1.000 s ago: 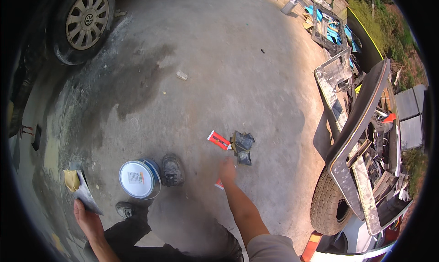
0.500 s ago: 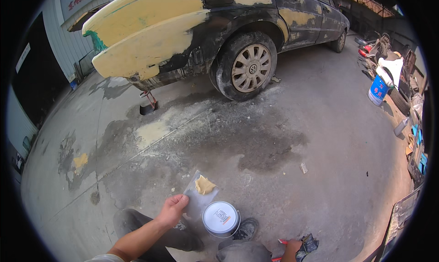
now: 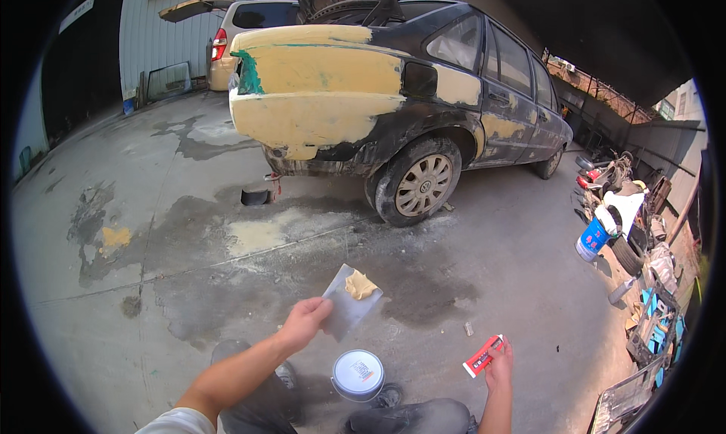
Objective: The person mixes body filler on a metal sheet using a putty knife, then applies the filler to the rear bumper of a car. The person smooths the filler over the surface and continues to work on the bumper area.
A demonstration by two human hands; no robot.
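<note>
My left hand (image 3: 306, 320) grips a thin grey flat plate (image 3: 344, 313) with a dollop of beige paste (image 3: 360, 286) on its upper part. My right hand (image 3: 497, 366), at lower right, holds a red and white tube (image 3: 482, 354). Between and below my hands a white-lidded bucket (image 3: 357, 372) with a wire handle sits on the floor beside my shoes. Ahead stands a black sedan (image 3: 514, 131), its rear quarter covered in patches of pale yellow filler (image 3: 318, 71), with green near the rear edge.
Concrete floor (image 3: 197, 298) has stains. A beige vehicle (image 3: 223, 74) with raised tailgate stands behind the sedan. Along the right lie car parts (image 3: 620, 207), a blue-and-white can (image 3: 594, 241), a tyre (image 3: 625, 258) and a grey bottle (image 3: 622, 290). A dark doorway (image 3: 79, 78) is at left.
The view has lifted from the floor to the sedan. My right hand has risen from low on the floor with the red tube in it. My left hand still holds the plate, now more central.
</note>
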